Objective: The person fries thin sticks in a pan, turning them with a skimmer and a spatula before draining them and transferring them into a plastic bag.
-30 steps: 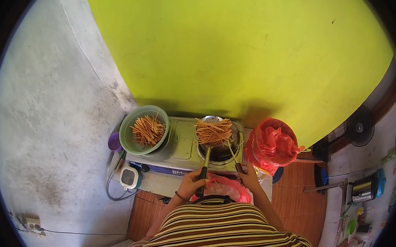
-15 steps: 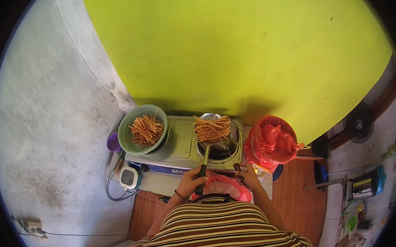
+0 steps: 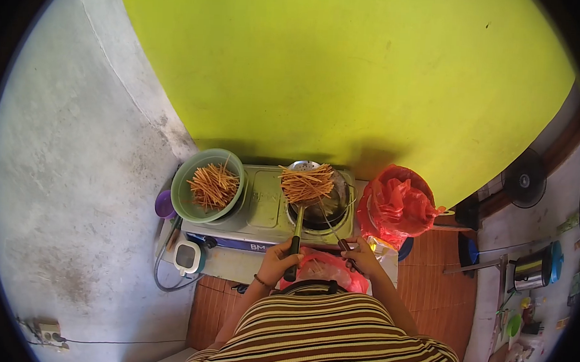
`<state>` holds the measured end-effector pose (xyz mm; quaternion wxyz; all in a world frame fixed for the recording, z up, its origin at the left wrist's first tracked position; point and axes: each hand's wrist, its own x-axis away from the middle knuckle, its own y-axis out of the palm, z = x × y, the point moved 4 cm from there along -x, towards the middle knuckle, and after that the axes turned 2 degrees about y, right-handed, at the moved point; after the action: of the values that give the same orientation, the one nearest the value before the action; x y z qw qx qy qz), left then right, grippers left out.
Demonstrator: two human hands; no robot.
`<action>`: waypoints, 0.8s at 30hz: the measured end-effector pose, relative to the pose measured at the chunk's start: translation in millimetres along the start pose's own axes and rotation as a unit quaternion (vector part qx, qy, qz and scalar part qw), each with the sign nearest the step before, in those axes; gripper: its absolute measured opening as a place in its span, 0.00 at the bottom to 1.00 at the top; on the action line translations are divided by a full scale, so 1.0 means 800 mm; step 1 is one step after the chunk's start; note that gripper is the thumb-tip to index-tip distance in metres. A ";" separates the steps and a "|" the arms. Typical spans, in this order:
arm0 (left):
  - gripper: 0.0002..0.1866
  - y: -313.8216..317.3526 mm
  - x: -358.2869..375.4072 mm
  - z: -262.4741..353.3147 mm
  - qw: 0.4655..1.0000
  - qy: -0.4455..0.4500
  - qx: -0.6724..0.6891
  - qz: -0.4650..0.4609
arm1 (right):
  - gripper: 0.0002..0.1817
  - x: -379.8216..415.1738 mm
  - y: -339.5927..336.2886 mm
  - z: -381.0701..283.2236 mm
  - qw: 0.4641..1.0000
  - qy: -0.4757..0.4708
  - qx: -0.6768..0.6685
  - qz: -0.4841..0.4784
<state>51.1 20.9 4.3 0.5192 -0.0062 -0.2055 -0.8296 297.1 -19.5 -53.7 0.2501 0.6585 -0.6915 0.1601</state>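
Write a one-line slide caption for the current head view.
Hands hold a black-handled strainer of fried sticks over a pan, beside a green bowl.

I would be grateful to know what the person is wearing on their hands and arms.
The left hand has no glove, with a dark, apparently beaded bracelet at the wrist. The right hand is gloveless. Both forearms are uncovered; the top has brown, black and pale-yellow stripes.
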 end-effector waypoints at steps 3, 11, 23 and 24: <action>0.14 0.001 0.001 -0.001 1.000 -0.002 0.001 -0.002 | 0.23 -0.010 0.003 0.003 1.000 -0.008 -0.002 0.011; 0.11 0.004 0.005 -0.001 1.000 -0.003 0.000 0.010 | 0.23 -0.021 -0.008 -0.002 0.993 -0.025 -0.111 0.030; 0.10 0.003 0.001 -0.005 1.000 0.000 -0.002 0.009 | 0.20 -0.024 -0.020 0.020 0.974 -0.020 -0.214 0.065; 0.10 0.002 0.000 -0.007 1.000 -0.002 -0.003 0.006 | 0.20 -0.025 -0.017 0.021 0.974 -0.015 -0.217 0.058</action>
<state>53.3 18.3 -0.1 0.5242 -0.0104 -0.2041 -0.8267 308.3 -13.1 -80.5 0.3669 0.5495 -0.7505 0.0108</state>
